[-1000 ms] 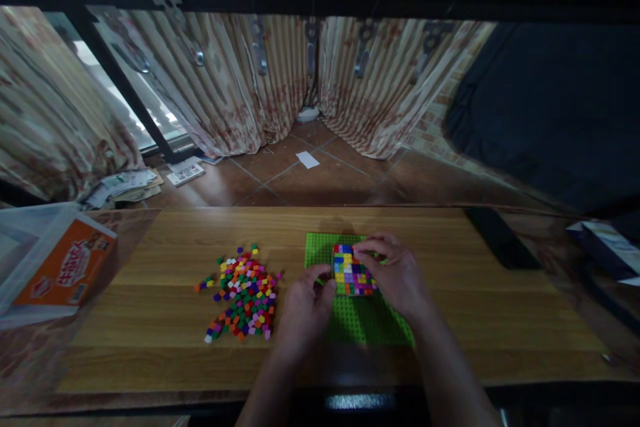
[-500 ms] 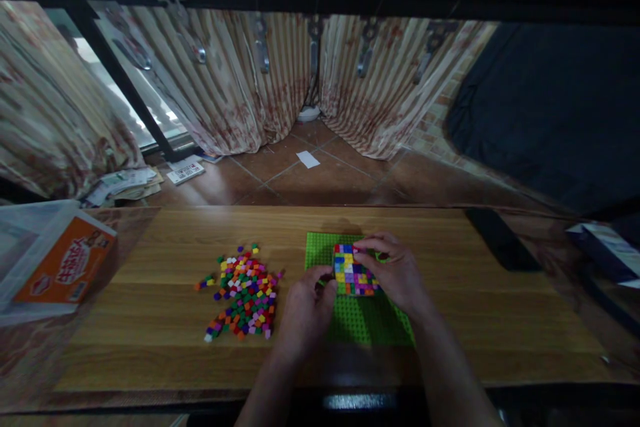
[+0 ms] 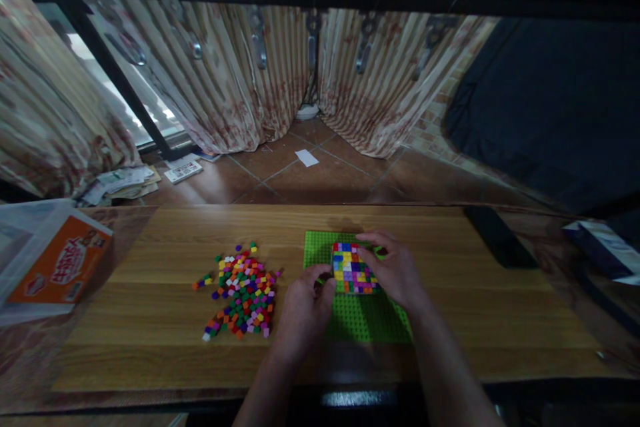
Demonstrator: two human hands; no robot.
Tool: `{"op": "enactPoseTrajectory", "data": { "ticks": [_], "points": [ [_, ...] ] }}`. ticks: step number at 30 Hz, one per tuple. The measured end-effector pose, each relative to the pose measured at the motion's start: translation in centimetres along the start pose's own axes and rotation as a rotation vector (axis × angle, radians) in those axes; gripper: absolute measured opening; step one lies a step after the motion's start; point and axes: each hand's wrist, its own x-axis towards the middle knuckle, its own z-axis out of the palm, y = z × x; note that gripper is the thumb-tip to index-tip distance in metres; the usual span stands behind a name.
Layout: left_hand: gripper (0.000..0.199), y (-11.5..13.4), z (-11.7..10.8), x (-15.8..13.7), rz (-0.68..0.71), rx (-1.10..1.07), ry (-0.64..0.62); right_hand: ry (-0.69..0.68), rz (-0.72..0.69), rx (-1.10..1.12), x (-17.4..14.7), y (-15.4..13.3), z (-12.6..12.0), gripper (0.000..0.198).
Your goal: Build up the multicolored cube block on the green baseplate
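A block of many small coloured cubes [image 3: 348,269] stands on a green studded baseplate [image 3: 360,323]. The curled thumb and forefinger of my left hand [image 3: 306,303] are at the block's left side, closed against its edge. My right hand [image 3: 397,273] is wrapped over the block's right side, fingers at its far edge and thumb over the top, covering part of it. Whether a loose cube is under those fingertips cannot be made out. Left of my left hand lies a loose pile of coloured cubes [image 3: 246,290].
The wooden table [image 3: 150,293] carries a dark phone [image 3: 500,238] at the far right. A clear plastic box with an orange label [image 3: 63,260] is at the left edge. A blue and white carton [image 3: 603,250] lies at the right.
My right fingers have shifted slightly over the block's upper right, and the thumb sits lower. My left hand stays at the left edge. The whole view has shifted a little.
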Motion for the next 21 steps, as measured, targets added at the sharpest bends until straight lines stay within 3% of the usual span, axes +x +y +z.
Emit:
{"op": "enactPoseTrajectory", "data": {
  "ticks": [13, 21],
  "points": [
    [0.024, 0.04, 0.01, -0.02, 0.042, 0.044, 0.027, -0.011, 0.026, 0.063, -0.01, 0.13, -0.13, 0.022],
    [0.025, -0.04, 0.12, -0.03, 0.021, 0.013, 0.023, -0.046, 0.181, 0.136, -0.14, -0.58, 0.76, 0.029]
  ]
}}
